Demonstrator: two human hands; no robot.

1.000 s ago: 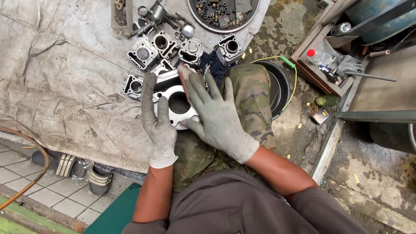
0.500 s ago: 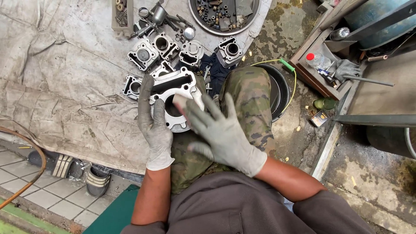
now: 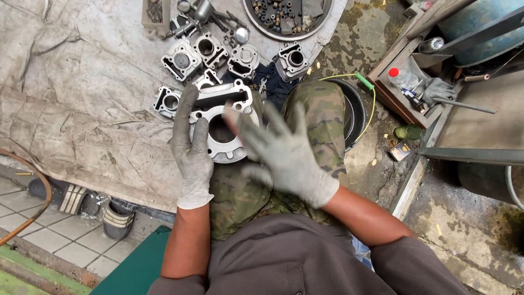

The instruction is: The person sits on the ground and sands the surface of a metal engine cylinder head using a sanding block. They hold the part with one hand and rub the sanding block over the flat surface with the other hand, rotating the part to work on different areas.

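Over grimy tarp [image 3: 82,109]: cradling cyl. block [image 3: 221,123] w/ left hand [image 3: 191,153], fingers wrapping its left edge; hovering right hand [image 3: 286,155] spread, blurred, just right of bore.

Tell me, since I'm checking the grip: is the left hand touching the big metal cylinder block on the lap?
Touching. The head view shows the gloved left hand laid against the cylinder block's left edge, fingers along its side, no gap.

A grey metal engine cylinder block [image 3: 221,123] with a round bore lies face-up on the knee.
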